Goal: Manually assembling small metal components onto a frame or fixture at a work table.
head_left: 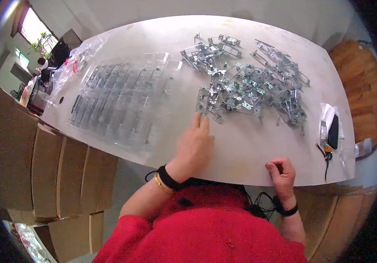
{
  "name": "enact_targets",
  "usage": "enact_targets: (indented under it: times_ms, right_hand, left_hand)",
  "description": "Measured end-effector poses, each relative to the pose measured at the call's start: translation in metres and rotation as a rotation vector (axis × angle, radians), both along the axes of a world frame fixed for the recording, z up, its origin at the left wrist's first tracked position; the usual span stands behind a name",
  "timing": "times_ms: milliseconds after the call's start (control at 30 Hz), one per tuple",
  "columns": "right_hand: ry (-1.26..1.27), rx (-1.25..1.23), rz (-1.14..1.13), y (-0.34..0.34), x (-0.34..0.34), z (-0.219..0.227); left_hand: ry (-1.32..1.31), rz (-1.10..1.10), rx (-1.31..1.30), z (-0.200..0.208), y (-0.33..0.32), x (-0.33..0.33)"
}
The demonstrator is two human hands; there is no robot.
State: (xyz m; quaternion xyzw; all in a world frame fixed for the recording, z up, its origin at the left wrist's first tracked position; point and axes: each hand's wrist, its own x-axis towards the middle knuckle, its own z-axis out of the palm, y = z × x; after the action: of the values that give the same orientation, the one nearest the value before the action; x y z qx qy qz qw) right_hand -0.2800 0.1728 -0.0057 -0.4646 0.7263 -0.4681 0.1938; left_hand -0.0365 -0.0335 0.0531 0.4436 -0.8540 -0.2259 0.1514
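Observation:
My left hand (193, 143) reaches over the white table, two fingers stretched forward. Their tips are at the near end of a flat metal bracket (201, 98), which lies at the left edge of a loose heap of metal brackets (250, 87). My right hand (281, 173) is at the table's front edge with its fingers curled and the thumb against them. Whether anything is inside that hand is hidden. Left of the heap is a clear plastic tray (122, 90) with rows of similar metal parts in its slots.
At the right lie a black oblong object (333, 131) on white wrapping, a metal part (323, 131), a dark cable (326, 168) and a clear container (363, 148). Crumpled clear plastic (81, 59) covers the far left. Cardboard boxes (72, 177) stand below the table's left edge.

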Motion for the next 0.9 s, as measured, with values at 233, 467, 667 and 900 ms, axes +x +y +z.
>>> enact_targets:
  times_ms: [233, 467, 667, 900]
  right_hand:
    - [-0.038, -0.043, -0.038, 0.002, 0.002, -0.006]
    - [0.045, -0.056, -0.029, -0.002, 0.003, -0.001]
    - [0.009, -0.046, -0.046, -0.002, 0.006, -0.001]
    - [-0.042, 0.001, -0.05, -0.004, 0.01, 0.005]
  left_hand:
    - [-0.087, -0.006, -0.042, -0.021, -0.019, 0.002]
    - [0.02, -0.106, -0.084, -0.024, 0.002, 0.027]
    - [-0.003, -0.147, -0.137, -0.022, 0.022, 0.038]
    - [0.096, -0.205, -0.111, -0.022, 0.037, 0.043]
